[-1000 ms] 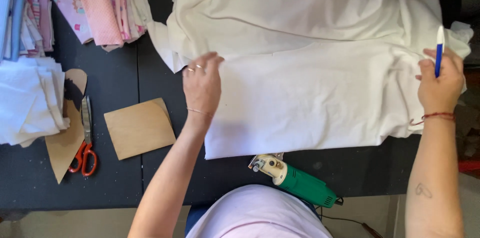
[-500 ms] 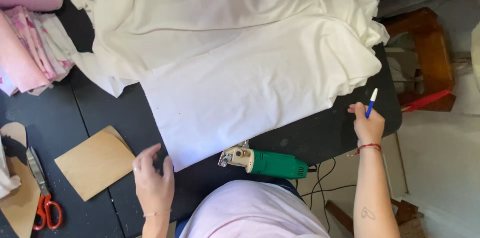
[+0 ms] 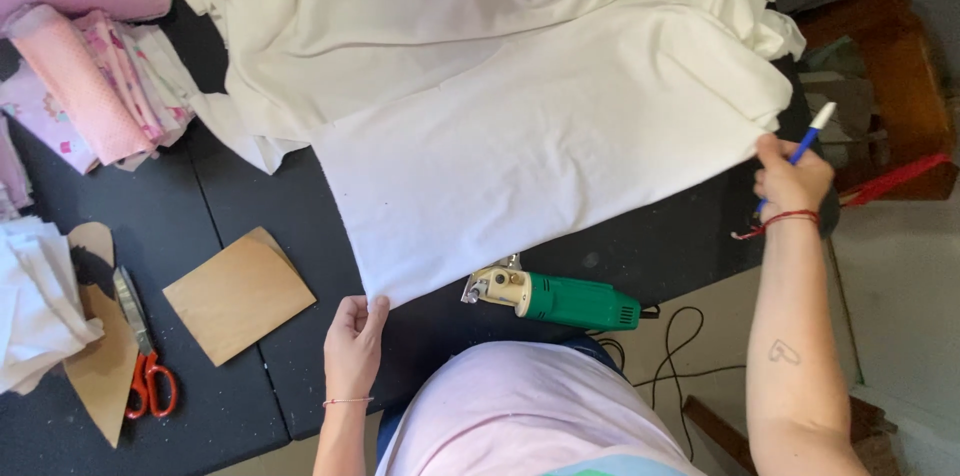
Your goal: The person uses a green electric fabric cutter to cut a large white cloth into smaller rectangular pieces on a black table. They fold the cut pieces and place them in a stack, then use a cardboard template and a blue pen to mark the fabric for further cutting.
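Note:
A large cream-white cloth (image 3: 520, 126) lies spread over a black table (image 3: 250, 226). My left hand (image 3: 352, 346) pinches the cloth's near left corner at the table's front. My right hand (image 3: 792, 178) grips the cloth's right corner at the table's right end, and the same hand holds a blue and white pen (image 3: 806, 134) pointing up. A green electric fabric cutter (image 3: 560, 298) lies on the table just in front of the cloth's near edge, between my two arms.
A brown cardboard piece (image 3: 238, 294) lies left of my left hand. Orange-handled scissors (image 3: 142, 356) rest on another cardboard shape at the far left. Pink patterned fabrics (image 3: 90, 86) and white folded cloth (image 3: 30, 306) sit at the left. A wooden chair (image 3: 880, 86) stands to the right.
My left hand has moved from the bare table onto the cloth's near corner and taken hold of it. My right hand has moved up to the cloth's right corner. The view has shifted.

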